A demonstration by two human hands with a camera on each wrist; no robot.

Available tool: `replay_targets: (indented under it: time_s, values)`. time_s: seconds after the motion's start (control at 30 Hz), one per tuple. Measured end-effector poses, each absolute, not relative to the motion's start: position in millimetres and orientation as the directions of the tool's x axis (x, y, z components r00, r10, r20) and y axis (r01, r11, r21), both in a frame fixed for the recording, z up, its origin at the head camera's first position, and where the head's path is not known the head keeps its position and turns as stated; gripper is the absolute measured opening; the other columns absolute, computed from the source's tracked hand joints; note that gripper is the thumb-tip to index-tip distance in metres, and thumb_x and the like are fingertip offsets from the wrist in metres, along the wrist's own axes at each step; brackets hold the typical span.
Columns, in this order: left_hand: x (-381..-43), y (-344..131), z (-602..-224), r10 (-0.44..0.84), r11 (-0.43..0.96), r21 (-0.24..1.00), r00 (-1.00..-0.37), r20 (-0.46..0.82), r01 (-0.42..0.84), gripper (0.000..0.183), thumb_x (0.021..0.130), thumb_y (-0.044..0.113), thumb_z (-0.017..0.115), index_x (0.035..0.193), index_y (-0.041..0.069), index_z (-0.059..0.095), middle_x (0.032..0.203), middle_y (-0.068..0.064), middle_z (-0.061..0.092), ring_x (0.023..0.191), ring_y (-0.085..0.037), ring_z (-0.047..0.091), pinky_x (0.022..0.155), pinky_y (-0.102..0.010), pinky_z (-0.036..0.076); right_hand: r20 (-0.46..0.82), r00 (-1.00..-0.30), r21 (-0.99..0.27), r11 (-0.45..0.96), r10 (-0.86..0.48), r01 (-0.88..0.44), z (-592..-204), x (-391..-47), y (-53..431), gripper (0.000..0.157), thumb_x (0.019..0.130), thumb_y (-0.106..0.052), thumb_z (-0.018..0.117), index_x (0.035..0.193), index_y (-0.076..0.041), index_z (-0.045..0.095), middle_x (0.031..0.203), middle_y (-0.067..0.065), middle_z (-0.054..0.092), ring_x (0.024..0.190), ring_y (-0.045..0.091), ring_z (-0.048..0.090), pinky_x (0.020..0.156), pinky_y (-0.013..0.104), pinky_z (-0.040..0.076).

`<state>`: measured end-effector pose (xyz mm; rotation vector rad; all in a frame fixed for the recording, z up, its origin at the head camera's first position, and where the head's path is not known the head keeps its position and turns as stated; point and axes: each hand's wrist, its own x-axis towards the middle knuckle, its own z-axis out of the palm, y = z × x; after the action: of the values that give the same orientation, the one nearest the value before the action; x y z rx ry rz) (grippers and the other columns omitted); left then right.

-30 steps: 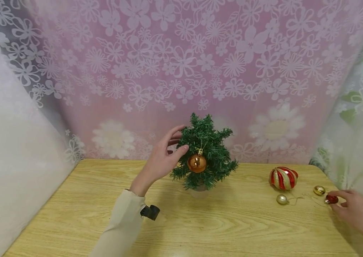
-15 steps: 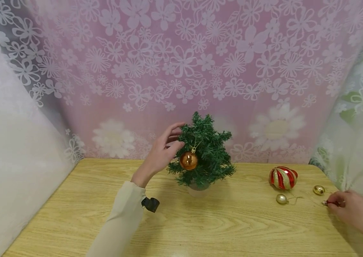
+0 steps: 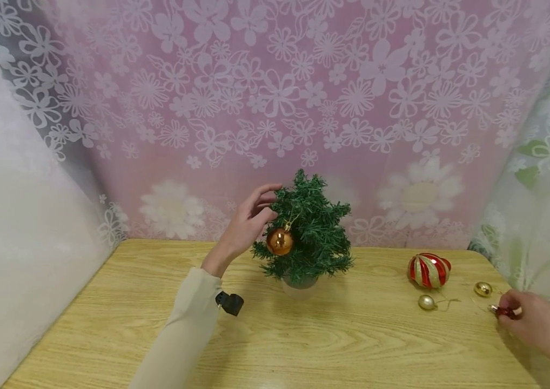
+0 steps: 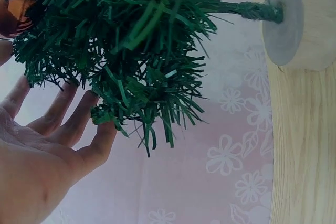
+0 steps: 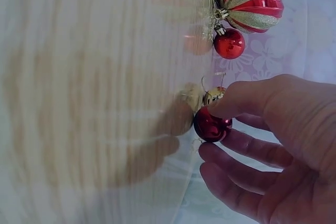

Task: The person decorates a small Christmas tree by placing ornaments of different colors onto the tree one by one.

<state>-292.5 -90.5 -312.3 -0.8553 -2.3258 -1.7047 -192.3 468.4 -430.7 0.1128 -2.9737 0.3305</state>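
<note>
In the head view the step in hand looks like taking up the red ball (image 3: 504, 312): the right hand (image 3: 537, 324) pinches it near the right edge of the table (image 3: 353, 346). The left hand (image 3: 246, 227) is relaxed, fingers loosely bent at the side of the tree (image 3: 319, 232), which stands near the middle of the far edge. A copper ball (image 3: 280, 241) hangs on the branches, close to the left thumb. The next move seems to call for a clean lift, thread included, with the tree kept steady. The gold ball (image 3: 483, 289) lies just beside the red one, and a thin thread loops near both; whose it is I cannot tell, so it could snag. The striped ball (image 3: 429, 270), towards the far right corner, and the pale ball (image 3: 427, 302) lie between tree and right hand; a low path could knock them.

In the left wrist view the fingertips touch the branch tips without a visible grip; the pot (image 4: 325, 30) stands upright on the table.

In the right wrist view thumb and fingers hold the red ball close to the table. A second red ball (image 5: 229, 44) sits by the striped one.
</note>
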Motion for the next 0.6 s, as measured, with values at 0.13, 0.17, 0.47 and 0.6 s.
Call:
replay_targets:
  time_s: [0.13, 0.17, 0.47, 0.6]
  values:
    - [-295.9, -90.9, -310.4, 0.374, 0.183, 0.852, -0.836, 0.402, 0.491, 0.052, 0.100, 0.017, 0.047, 0.150, 0.031, 0.048, 0.147, -0.009, 0.053, 0.127, -0.030, 0.061, 0.109, -0.056, 0.047, 0.168, -0.982, -0.183, 0.976, -0.083, -0.114, -432.6, -192.7, 471.4, 0.015, 0.075, -0.007, 0.083, 0.082, -0.006, 0.070, 0.077, 0.001, 0.072, 0.060, 0.004, 0.061, 0.057, 0.032, 0.050]
    - [-296.4, -90.9, -309.9, 0.376, 0.178, 0.855, -0.837, 0.399, 0.487, 0.052, 0.100, 0.017, 0.047, 0.150, 0.030, 0.048, 0.147, -0.009, 0.053, 0.125, -0.030, 0.061, 0.108, -0.056, 0.048, 0.167, -0.982, -0.179, 0.977, -0.087, -0.117, -433.3, -192.4, 471.8, 0.014, 0.075, -0.007, 0.083, 0.082, -0.007, 0.071, 0.077, 0.001, 0.072, 0.060, 0.003, 0.060, 0.057, 0.031, 0.050]
    - [-293.6, -91.3, -308.6, 0.371, 0.155, 0.850, -0.827, 0.422, 0.503, 0.054, 0.101, 0.015, 0.049, 0.151, 0.035, 0.047, 0.146, -0.008, 0.055, 0.126, -0.029, 0.061, 0.111, -0.052, 0.047, 0.141, -0.987, -0.222, 0.969, -0.078, -0.109, -428.6, -186.5, 463.0, 0.014, 0.079, -0.005, 0.081, 0.085, -0.010, 0.069, 0.081, -0.001, 0.071, 0.061, 0.000, 0.061, 0.056, 0.027, 0.052]
    - [-286.4, -92.8, -308.2, 0.358, 0.134, 0.841, -0.817, 0.451, 0.523, 0.054, 0.102, 0.014, 0.050, 0.153, 0.033, 0.045, 0.150, -0.007, 0.052, 0.138, -0.028, 0.053, 0.114, -0.052, 0.045, 0.188, -0.979, -0.226, 0.967, -0.075, -0.117, -419.3, -181.9, 450.3, 0.014, 0.081, -0.005, 0.080, 0.089, -0.009, 0.070, 0.083, 0.000, 0.071, 0.061, -0.001, 0.059, 0.054, 0.028, 0.049]
